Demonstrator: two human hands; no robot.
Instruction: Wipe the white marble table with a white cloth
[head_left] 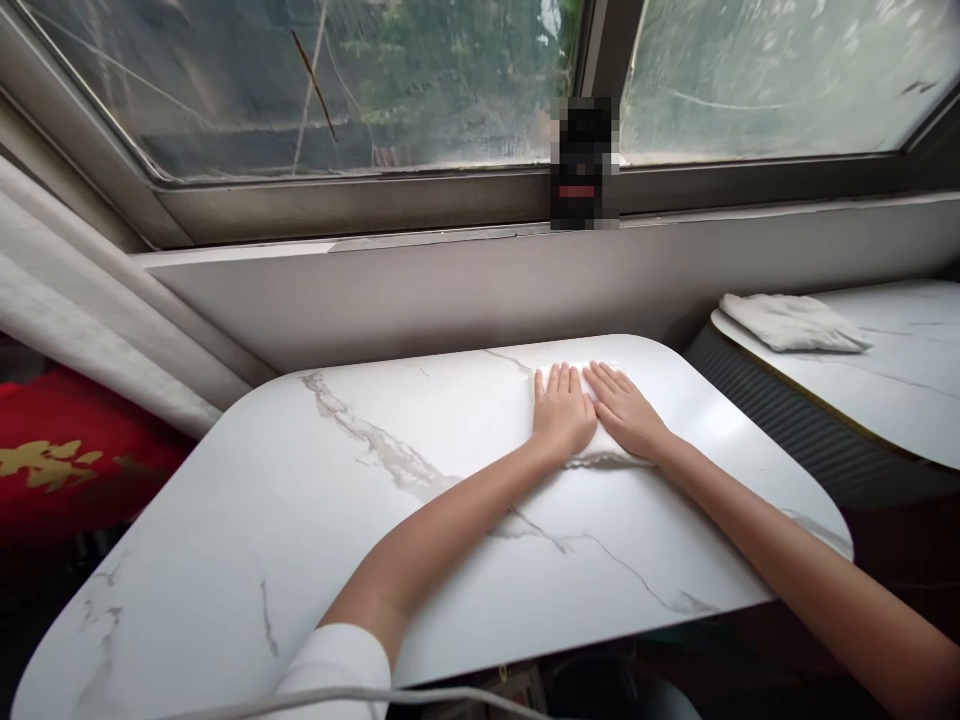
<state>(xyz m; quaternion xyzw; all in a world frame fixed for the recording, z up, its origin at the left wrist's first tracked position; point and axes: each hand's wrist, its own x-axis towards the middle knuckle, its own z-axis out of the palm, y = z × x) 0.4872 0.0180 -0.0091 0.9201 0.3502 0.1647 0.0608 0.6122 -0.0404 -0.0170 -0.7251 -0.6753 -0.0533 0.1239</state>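
Observation:
A folded white cloth (pixel 611 450) lies on the white marble-patterned table (pixel 247 500), toward its far right part. My left hand (pixel 564 410) rests flat on the cloth with its fingers stretched out. Beside it, my right hand (pixel 626 408) also presses flat on the cloth, fingers extended and pointing away from me. The two hands touch or nearly touch near the thumbs. Much of the cloth is hidden under them; its lower edge shows below the palms.
A second marbled table (pixel 911 350) stands at the right with a crumpled white cloth (pixel 795 322) on it. Behind are a window frame (pixel 375 205) and sill. A pale curtain (pixel 97 290) and a red cloth (pixel 82 460) are at left. A cable (pixel 352 692) crosses the bottom.

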